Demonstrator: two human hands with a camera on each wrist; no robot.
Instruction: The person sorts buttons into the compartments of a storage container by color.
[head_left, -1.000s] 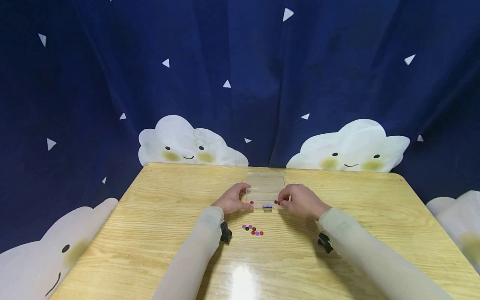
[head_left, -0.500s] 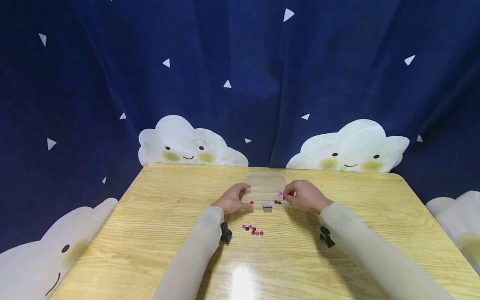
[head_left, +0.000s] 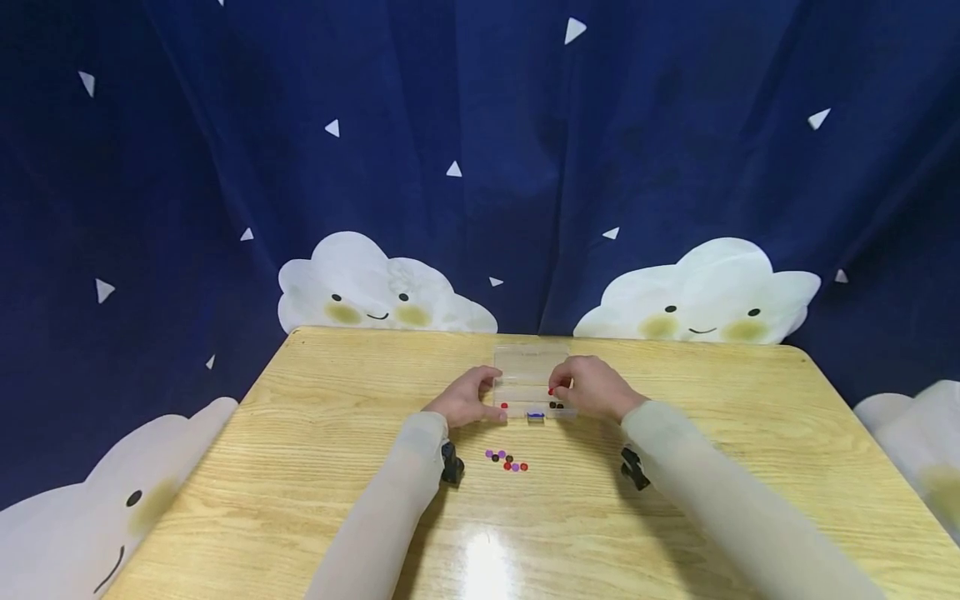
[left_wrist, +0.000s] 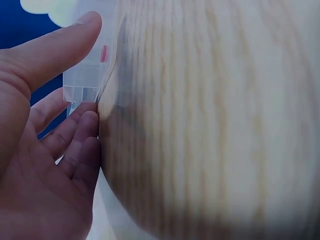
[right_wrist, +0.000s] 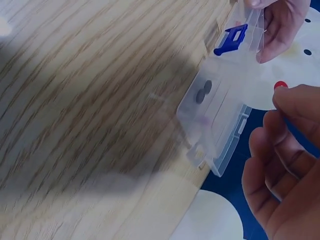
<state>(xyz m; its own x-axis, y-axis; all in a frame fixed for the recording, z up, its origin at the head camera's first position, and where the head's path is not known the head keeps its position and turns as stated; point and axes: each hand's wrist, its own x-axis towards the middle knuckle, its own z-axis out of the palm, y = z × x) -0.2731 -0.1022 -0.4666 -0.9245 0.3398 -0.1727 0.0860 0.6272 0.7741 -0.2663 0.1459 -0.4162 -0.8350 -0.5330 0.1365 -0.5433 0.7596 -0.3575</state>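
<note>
Right hand (head_left: 597, 389) pinches a round red disc (right_wrist: 280, 84), partly covering it; opposite, left hand (head_left: 462, 400) grips a clear rectangular plastic box (head_left: 525, 394).

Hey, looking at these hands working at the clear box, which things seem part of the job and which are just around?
Likely part of the job:
- clear box, left hand at one end
- red disc pinched by the right hand
- black discs in the box
- loose discs nearer the person

Likely just around:
- cloud-patterned curtain
- wrist cameras

Shared box (head_left: 523, 393) — head view high, wrists close
</note>
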